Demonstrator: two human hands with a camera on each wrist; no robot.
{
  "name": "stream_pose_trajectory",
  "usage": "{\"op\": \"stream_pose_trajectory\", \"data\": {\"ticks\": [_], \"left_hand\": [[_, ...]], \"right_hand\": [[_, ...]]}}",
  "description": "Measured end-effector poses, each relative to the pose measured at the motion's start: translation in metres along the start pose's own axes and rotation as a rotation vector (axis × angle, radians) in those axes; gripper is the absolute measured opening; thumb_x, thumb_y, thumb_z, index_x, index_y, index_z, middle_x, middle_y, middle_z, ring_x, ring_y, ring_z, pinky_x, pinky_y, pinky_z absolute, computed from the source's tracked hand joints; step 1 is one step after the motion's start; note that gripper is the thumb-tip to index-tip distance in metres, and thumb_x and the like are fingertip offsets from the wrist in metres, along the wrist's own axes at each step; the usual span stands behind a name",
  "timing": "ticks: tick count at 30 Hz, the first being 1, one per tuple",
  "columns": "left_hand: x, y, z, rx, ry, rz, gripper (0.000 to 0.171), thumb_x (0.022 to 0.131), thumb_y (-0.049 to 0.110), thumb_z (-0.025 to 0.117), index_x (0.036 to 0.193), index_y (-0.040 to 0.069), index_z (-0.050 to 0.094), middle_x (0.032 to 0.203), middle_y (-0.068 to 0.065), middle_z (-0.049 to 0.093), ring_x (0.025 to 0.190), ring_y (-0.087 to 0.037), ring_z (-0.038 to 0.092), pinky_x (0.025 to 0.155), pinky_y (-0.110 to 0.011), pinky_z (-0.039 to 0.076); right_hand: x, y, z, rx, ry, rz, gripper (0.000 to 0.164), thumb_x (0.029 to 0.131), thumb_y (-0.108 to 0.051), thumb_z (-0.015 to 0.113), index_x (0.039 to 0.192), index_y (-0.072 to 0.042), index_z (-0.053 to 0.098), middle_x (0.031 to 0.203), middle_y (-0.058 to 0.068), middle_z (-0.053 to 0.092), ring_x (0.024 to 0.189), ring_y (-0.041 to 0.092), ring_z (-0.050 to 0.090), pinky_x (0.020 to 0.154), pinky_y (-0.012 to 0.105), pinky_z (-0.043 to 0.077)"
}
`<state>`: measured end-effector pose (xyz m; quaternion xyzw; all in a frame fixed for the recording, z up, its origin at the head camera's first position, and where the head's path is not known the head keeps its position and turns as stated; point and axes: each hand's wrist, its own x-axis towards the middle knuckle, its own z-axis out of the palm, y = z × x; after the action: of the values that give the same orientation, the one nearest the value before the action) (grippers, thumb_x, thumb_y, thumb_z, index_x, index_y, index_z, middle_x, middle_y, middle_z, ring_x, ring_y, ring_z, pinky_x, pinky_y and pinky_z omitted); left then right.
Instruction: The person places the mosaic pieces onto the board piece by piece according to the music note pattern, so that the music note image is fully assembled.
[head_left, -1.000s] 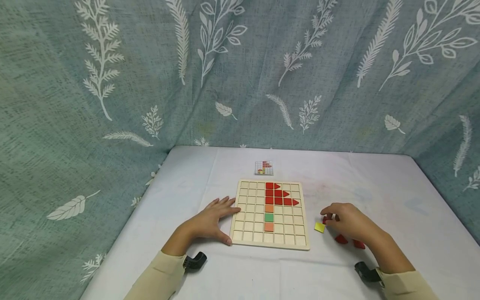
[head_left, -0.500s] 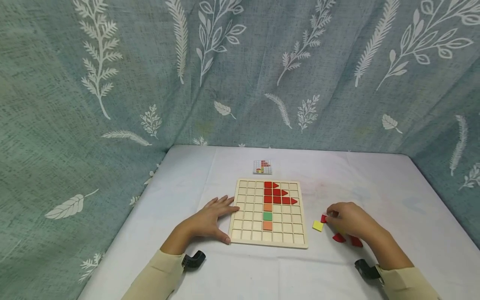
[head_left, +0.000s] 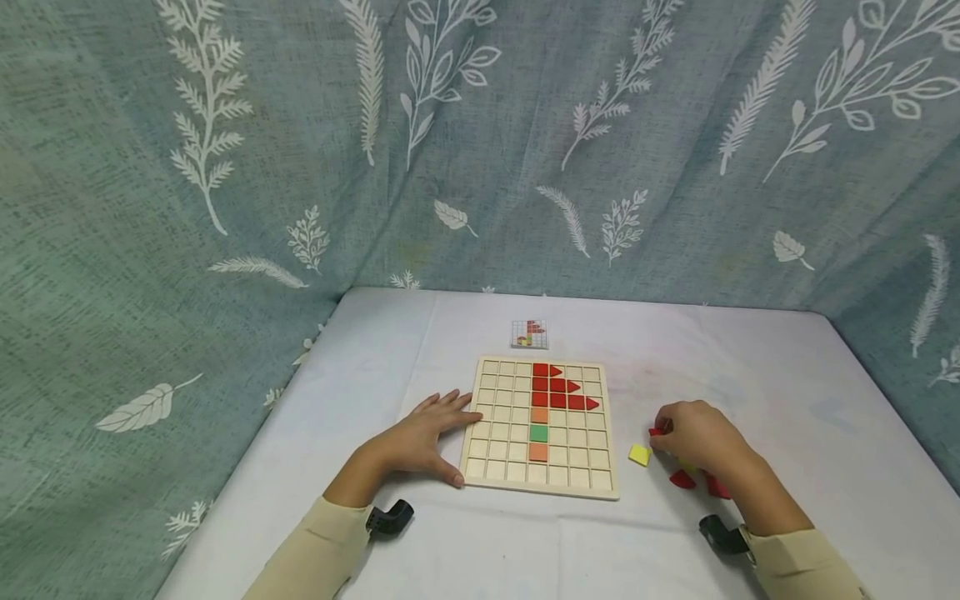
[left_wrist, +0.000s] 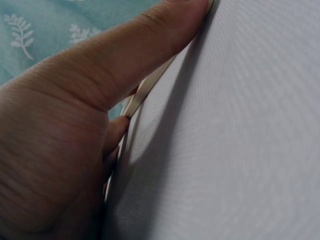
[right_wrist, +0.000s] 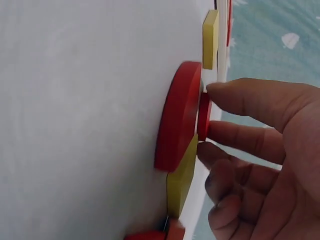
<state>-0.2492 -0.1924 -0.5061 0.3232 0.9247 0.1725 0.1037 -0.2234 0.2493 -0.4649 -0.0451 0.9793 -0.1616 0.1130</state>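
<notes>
A wooden grid board (head_left: 572,458) lies on the white table, with red, orange and green tiles set in its squares. My left hand (head_left: 427,437) rests at its left edge, fingers spread and thumb (left_wrist: 165,25) along the rim near the front corner. To the right of the board, my right hand (head_left: 701,433) pinches a small red tile (right_wrist: 204,116) between thumb and index finger, the other fingers curled below. Around that hand lie a yellow square tile (head_left: 640,454), a rounded red tile (right_wrist: 180,117), another yellow tile (right_wrist: 182,180) and further red tiles (head_left: 717,486), partly hidden.
A small pattern card (head_left: 529,334) with a matching grid picture lies beyond the board's far edge. A green leaf-print curtain (head_left: 480,150) hangs behind the table and along its sides. Each wrist carries a black camera (head_left: 723,535).
My right hand has reached down over the small red tile and taken it between thumb and finger, lifting or turning it slightly. My left hand has stayed at the board's edge.
</notes>
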Motion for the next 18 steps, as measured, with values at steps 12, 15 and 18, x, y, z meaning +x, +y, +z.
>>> {"op": "stream_pose_trajectory", "data": {"ticks": [12,15,18], "left_hand": [[0.0002,0.0001,-0.0013,0.012,0.004,0.008,0.115,0.053,0.083,0.070,0.149,0.028,0.041,0.161,0.004,0.014,0.147,-0.017,0.004,0.118,-0.042,0.003],[0.0001,0.0006,-0.0010,0.011,-0.004,0.001,0.115,0.053,0.083,0.070,0.150,0.029,0.041,0.161,0.005,0.014,0.147,-0.016,0.003,0.118,-0.041,0.002],[-0.0002,0.0013,-0.0009,0.007,-0.009,-0.002,0.114,0.053,0.083,0.070,0.149,0.028,0.041,0.161,0.005,0.014,0.147,-0.016,0.003,0.118,-0.041,0.002]], "right_hand": [[-0.0035,0.0077,-0.0010,0.035,0.019,-0.005,0.034,0.077,-0.019,0.079,0.106,-0.002,0.071,0.095,0.007,0.065,0.082,0.024,0.056,0.076,0.048,0.053],[-0.0037,0.0069,-0.0017,0.029,0.021,-0.016,0.034,0.077,-0.020,0.080,0.105,-0.003,0.071,0.095,0.006,0.064,0.083,0.024,0.056,0.076,0.048,0.053],[-0.0028,0.0071,-0.0008,0.030,0.023,-0.025,0.036,0.077,-0.020,0.081,0.107,-0.004,0.071,0.095,0.006,0.064,0.083,0.024,0.056,0.076,0.048,0.053]]}}
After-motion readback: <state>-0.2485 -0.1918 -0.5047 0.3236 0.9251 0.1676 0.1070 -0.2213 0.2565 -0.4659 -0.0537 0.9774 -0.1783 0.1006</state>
